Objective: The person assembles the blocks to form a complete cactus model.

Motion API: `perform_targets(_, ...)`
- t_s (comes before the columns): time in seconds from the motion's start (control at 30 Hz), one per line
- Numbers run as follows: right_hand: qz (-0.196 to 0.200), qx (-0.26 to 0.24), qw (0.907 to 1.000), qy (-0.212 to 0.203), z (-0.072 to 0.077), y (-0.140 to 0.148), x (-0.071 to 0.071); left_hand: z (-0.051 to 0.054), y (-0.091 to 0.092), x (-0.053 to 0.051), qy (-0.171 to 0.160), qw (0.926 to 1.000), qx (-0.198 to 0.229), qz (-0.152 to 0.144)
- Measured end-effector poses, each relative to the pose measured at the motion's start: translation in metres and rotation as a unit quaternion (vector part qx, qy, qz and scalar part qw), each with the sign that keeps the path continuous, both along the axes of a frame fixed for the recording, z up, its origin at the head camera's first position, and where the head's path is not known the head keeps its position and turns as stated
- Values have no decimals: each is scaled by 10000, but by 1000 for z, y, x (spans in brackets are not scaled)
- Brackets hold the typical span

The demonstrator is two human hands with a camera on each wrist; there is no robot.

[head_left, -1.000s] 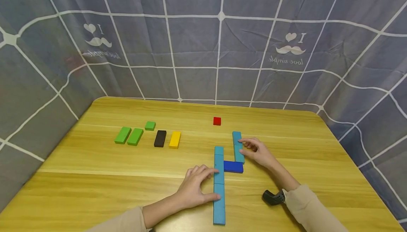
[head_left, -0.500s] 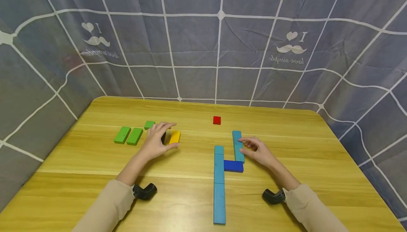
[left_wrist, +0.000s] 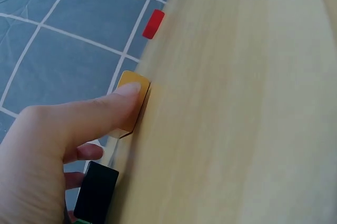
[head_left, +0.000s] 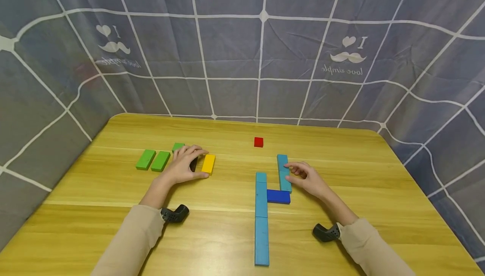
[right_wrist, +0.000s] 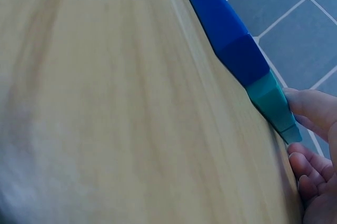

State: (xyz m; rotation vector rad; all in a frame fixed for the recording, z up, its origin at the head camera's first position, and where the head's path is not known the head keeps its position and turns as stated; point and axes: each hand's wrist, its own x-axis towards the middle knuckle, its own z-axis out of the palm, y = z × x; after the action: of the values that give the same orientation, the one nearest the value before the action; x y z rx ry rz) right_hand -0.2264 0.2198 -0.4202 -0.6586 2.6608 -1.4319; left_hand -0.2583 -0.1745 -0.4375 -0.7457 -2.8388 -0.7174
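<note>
My left hand (head_left: 183,166) is at the yellow block (head_left: 209,165), thumb at its near end and index finger at its far end. In the left wrist view the thumb lies against the yellow block (left_wrist: 131,98), and a black block (left_wrist: 97,190) stands beside the other fingers. That hand partly covers the black block (head_left: 193,164) in the head view. My right hand (head_left: 308,179) touches the right side of two light blue blocks (head_left: 284,174) set end to end, fingers loosely bent. A dark blue block (head_left: 278,196) joins these to a longer light blue row (head_left: 261,221).
Two green blocks (head_left: 145,159) lie at the left, with a smaller green block (head_left: 178,147) partly behind my left hand. A small red block (head_left: 258,142) sits toward the back of the wooden table (head_left: 212,242). A grey-blue curtain (head_left: 235,57) hangs behind.
My left hand has left the long light blue row and moved left and away to the yellow block, its thumb and index finger closing in on it. The right hand stays put.
</note>
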Motion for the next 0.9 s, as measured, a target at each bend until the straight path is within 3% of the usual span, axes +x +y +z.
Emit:
perform_targets(0.23, 10, -9, 10000, -54, 2, 1, 0, 0, 1, -3, 62, 10000, 53, 19)
perform_targets(0.37, 4, -35, 10000, -37, 1, 1, 0, 2, 12, -6, 179, 9997, 123, 105)
perform_targets(0.63, -16, 31, 10000, 9, 0, 0, 0, 0, 63, -16, 344, 9966, 695, 261)
perform_targets(0.9, -48, 62, 9999, 64, -4, 0, -1, -2, 114, -26, 56, 9949, 995, 184)
